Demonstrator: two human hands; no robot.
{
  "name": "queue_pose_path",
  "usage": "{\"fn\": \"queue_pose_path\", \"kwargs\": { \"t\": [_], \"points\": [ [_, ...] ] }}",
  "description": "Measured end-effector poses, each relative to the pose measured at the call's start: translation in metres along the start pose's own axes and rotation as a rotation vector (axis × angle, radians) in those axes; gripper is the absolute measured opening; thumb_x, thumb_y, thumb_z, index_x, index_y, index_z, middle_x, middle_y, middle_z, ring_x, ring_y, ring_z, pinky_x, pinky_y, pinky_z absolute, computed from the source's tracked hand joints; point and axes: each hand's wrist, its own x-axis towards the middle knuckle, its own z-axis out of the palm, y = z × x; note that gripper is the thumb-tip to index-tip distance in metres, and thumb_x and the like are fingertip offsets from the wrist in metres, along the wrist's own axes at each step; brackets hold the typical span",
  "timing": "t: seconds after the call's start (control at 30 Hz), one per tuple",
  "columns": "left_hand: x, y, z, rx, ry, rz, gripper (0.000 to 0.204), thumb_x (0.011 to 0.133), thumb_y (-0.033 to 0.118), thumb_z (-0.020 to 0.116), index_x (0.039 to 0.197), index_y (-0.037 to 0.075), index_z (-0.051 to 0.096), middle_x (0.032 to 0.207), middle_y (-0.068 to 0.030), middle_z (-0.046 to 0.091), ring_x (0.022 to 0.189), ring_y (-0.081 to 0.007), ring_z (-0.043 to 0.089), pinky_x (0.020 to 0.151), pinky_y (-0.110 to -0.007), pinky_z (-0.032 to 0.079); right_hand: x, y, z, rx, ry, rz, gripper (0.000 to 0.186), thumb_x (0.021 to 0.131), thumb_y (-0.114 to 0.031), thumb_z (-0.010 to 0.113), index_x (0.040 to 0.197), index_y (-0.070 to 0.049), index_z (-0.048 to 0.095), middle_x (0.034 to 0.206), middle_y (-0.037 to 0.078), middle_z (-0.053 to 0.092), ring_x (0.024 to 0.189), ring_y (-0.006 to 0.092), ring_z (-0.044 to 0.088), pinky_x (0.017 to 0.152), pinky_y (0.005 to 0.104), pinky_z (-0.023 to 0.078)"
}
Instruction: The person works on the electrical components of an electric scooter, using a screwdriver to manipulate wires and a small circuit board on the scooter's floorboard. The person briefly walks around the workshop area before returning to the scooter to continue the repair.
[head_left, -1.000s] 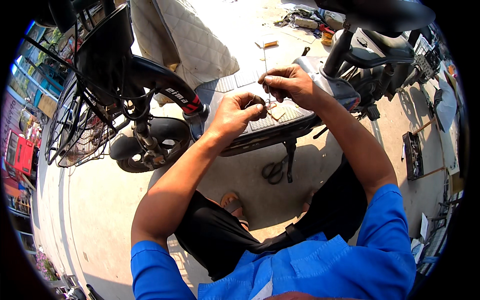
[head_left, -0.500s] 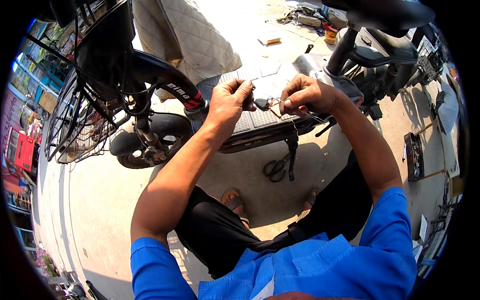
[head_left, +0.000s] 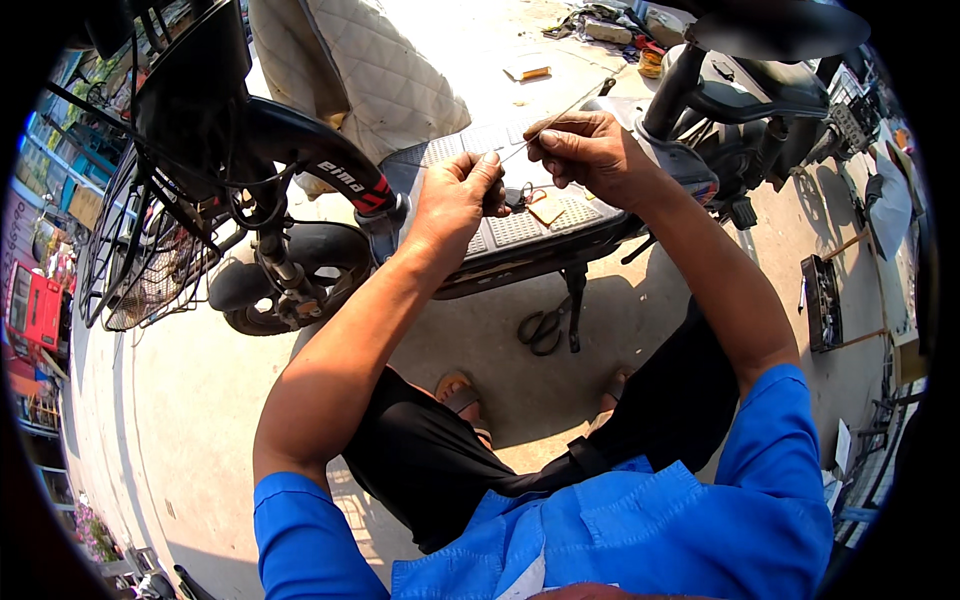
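Note:
My left hand (head_left: 462,195) is closed in a pinch above the scooter's footboard (head_left: 495,233). To the right and a little higher, my right hand (head_left: 592,158) also pinches, fingers bent. A thin pale strand (head_left: 515,152), thread or fine wire, stretches between the fingertips and runs on past my right hand toward the upper right. Just beside my left fingers is a small dark piece (head_left: 521,198) with reddish wire; whether those fingers hold it I cannot tell. A small tan square piece (head_left: 546,210) lies on the footboard beneath my hands.
An electric scooter stands crosswise, its front wheel (head_left: 290,275) at left. Black-handled scissors (head_left: 541,332) lie on the concrete beside its stand (head_left: 575,310). A quilted cover (head_left: 400,85) hangs behind the front. At right sits a dark tool tray (head_left: 823,303).
My right hand has moved up and slightly left, drawing the strand out between both hands. The small dark piece no longer hangs between them; the tan square now shows on the footboard.

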Motion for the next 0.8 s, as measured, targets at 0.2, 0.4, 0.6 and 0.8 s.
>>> {"fn": "queue_pose_path", "kwargs": {
  "t": [0.2,0.4,0.6,0.8],
  "points": [
    [-0.004,0.004,0.005,0.093,-0.023,-0.008,0.023,0.099,0.02,0.06,0.086,0.001,0.061,0.072,-0.0005,0.057,0.062,-0.0081,0.053,0.063,-0.028,0.054,0.011,-0.008,-0.033,-0.303,0.373,-0.089,0.017,0.095,-0.016,0.063,0.097,0.0,0.068,0.079,0.004,0.067,0.064,0.0089,0.062,0.058,0.0238,0.053],
    [-0.003,0.002,0.001,0.133,-0.067,0.017,0.02,0.097,0.017,0.063,0.086,0.0,0.061,0.07,-0.001,0.058,0.061,-0.0086,0.054,0.063,-0.027,0.052,0.006,0.021,-0.096,-1.248,0.491,-0.147,0.024,0.084,-0.017,0.063,0.081,0.006,0.066,0.066,0.01,0.067,0.058,0.0126,0.063,0.057,0.0282,0.052],
    [-0.002,-0.001,0.001,0.176,-0.097,0.022,0.018,0.096,0.014,0.064,0.087,-0.001,0.062,0.071,-0.0023,0.061,0.063,-0.0099,0.057,0.061,-0.025,0.048,0.017,0.034,-0.107,-1.263,0.471,-0.03,0.025,0.083,-0.018,0.063,0.086,0.007,0.068,0.07,0.015,0.069,0.062,0.0184,0.067,0.061,0.0308,0.054],
    [-0.003,0.001,0.003,0.18,-0.128,0.025,0.018,0.096,0.015,0.065,0.088,-0.001,0.062,0.072,-0.0024,0.061,0.064,-0.0101,0.057,0.061,-0.025,0.047,0.02,0.034,-0.102,-1.227,0.471,0.056,0.028,0.082,-0.021,0.063,0.09,0.006,0.069,0.071,0.019,0.069,0.066,0.0247,0.072,0.068,0.0333,0.057]
  ]
}}
